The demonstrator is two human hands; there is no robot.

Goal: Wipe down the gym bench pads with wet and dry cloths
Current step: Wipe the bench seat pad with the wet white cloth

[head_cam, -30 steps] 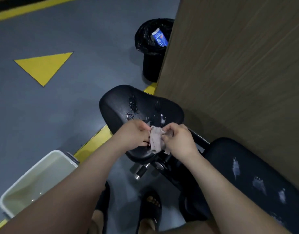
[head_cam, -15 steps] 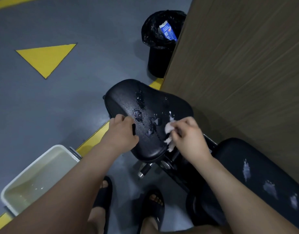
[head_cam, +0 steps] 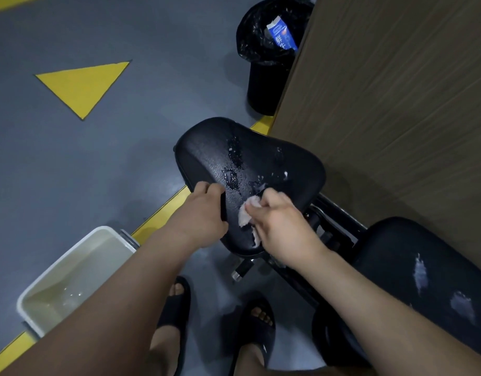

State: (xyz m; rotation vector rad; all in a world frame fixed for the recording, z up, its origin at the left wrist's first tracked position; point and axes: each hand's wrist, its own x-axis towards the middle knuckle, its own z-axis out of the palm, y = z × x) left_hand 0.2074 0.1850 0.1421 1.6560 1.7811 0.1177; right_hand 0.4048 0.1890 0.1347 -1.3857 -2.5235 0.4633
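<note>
A black seat pad [head_cam: 250,169] with water drops and streaks on its middle stands ahead of me. My left hand [head_cam: 204,213] grips the pad's near left edge, thumb on top and fingers curled under. My right hand [head_cam: 282,226] holds a crumpled pale wet cloth [head_cam: 247,215] and presses it on the near part of the pad. A second black pad [head_cam: 413,272], worn with pale torn patches, lies at the lower right.
A white tub [head_cam: 71,280] of water sits on the grey floor at the lower left, across a yellow line. A black bin [head_cam: 269,50] with a blue carton stands beyond the pad. A wooden panel [head_cam: 396,104] rises at the right. My sandalled feet [head_cam: 214,321] are below.
A second ago both hands held the cloth together. The left hand let go and took the pad's edge; the right hand now rubs the cloth on the pad, slightly nearer than before.
</note>
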